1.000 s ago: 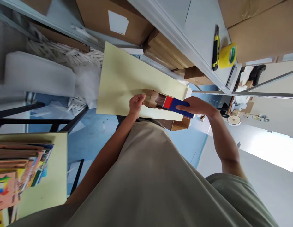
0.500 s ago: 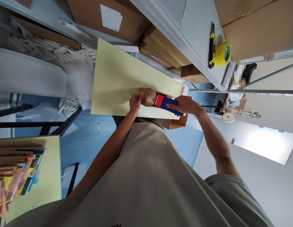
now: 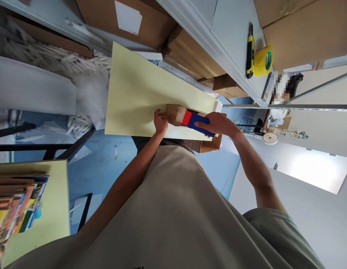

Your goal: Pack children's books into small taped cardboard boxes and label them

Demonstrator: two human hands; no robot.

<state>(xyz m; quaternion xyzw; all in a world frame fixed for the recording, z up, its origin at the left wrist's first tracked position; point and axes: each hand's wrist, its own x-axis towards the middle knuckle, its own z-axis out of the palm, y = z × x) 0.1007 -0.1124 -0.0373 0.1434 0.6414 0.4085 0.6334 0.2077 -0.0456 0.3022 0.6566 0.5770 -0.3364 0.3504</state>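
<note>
Dispenser further along carton, table-edge.

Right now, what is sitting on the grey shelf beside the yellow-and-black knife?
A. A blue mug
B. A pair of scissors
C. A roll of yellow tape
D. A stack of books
C: a roll of yellow tape sits right next to the yellow-and-black knife on the grey shelf.
</note>
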